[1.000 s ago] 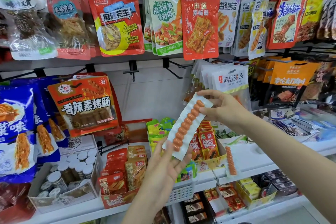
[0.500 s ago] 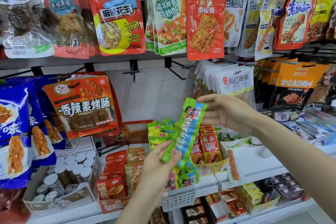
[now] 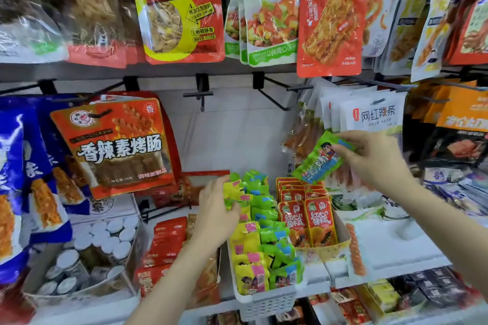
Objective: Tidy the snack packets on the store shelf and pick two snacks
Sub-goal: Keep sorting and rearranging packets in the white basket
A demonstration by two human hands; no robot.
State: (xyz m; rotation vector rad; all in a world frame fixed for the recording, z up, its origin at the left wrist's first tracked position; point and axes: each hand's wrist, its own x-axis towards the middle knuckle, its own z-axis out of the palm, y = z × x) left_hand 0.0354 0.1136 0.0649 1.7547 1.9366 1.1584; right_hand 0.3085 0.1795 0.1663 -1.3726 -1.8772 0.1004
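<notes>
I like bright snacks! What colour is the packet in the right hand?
Mostly green packet, with blue and a cartoon child; head view.

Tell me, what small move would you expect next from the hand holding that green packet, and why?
Probably lower the green packet, pinched in the right hand, into the white basket of matching packets, since the left hand rests on that pile, seemingly making room.
</notes>
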